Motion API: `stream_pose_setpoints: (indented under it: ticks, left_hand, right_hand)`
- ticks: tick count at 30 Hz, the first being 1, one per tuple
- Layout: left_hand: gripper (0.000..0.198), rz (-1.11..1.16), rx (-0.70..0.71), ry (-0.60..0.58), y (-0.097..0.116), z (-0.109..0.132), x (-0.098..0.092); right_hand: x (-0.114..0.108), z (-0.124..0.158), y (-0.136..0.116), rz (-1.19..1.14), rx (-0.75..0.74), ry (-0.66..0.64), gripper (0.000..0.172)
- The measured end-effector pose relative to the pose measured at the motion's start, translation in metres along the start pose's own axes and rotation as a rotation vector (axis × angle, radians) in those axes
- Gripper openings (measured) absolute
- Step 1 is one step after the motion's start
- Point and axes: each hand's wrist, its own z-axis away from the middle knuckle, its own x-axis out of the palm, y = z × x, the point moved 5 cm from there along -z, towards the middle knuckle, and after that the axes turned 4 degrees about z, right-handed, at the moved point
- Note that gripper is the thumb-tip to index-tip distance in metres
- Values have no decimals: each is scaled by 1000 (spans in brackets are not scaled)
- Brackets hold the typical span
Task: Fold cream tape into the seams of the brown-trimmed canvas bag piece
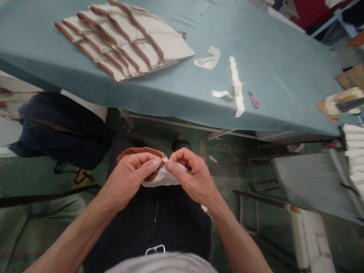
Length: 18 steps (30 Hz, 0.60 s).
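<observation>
A white fabric piece (163,179) with a brown edge band is held up over my lap, in front of my dark trousers. My left hand (133,172) pinches it at the brown band, thumb against the bent forefinger. Close beside it, my right hand (189,172) grips the white cloth between thumb and forefinger. The two thumb tips nearly meet at a small whitish spot where band and cloth join. Much of the piece is hidden behind my fingers, so its full shape cannot be made out.
Overlapping white fabric pieces with brown edges (167,41) lie on the blue-green covered table (273,76). Near them are white fabric scraps (235,81) and a small pink-handled cutter (254,99). A dark bag or garment (62,125) sits at left. Metal frames (264,201) stand at right.
</observation>
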Motion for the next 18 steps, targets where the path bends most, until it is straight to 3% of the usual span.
stream_pose_setpoints:
  ticks: [18]
  left_hand:
    - [36,-22,31,15,-3,0,-4]
  right_hand:
    - [9,2,0,215,-32,66,27]
